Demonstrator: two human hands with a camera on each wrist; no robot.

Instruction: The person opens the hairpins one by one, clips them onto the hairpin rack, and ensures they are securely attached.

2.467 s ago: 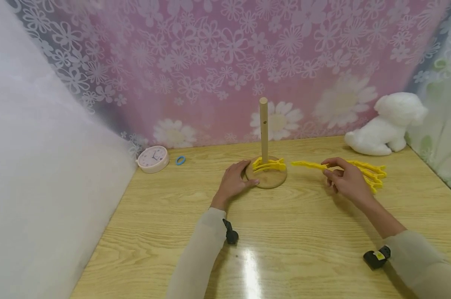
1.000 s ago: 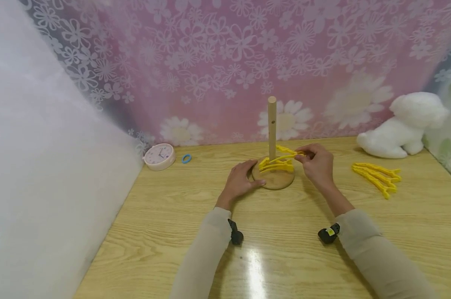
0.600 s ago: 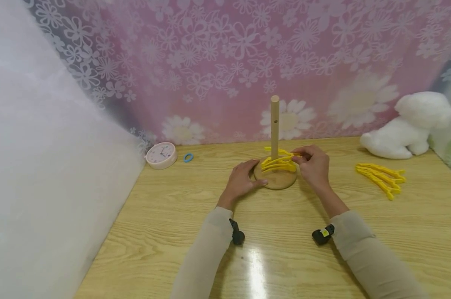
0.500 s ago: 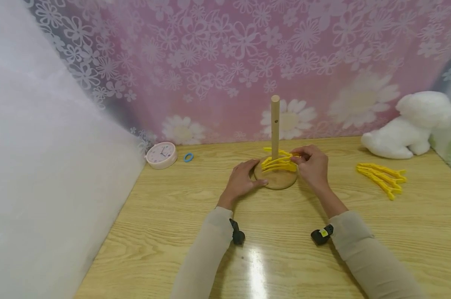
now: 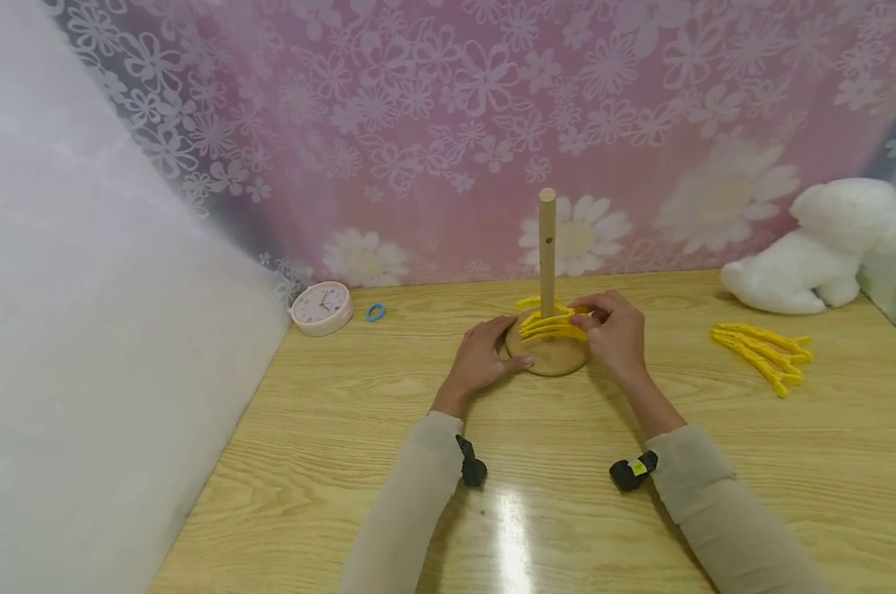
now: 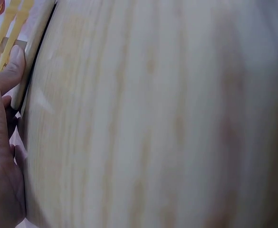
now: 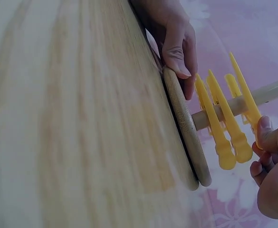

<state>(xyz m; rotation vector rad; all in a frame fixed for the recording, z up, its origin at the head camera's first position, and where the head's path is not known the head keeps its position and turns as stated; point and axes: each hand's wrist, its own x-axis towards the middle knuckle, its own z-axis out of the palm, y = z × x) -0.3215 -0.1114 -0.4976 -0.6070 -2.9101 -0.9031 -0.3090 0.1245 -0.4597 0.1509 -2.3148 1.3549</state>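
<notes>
A wooden stand has a round base (image 5: 552, 360) and an upright post (image 5: 547, 247). My left hand (image 5: 479, 359) holds the base at its left edge, thumb on top in the left wrist view. With thumb and fingertips, my right hand (image 5: 617, 337) pinches the end of a yellow alligator hair clip (image 7: 244, 88), whose spread prongs straddle the post. Two more yellow hair clips (image 7: 219, 128) sit lower on the post, near the base, in the right wrist view. My right fingers partly hide the held clip's end.
Several yellow hair clips (image 5: 763, 355) lie fanned out on the wooden table (image 5: 552, 495) to the right. A white plush dog (image 5: 812, 256) sits at the back right. A pink clock (image 5: 321, 308) and a blue ring (image 5: 375, 312) stand back left.
My right hand has brought a hair clip leftward from the pile to the post and lowered it around the post, close above the other clips. My left hand stays on the base.
</notes>
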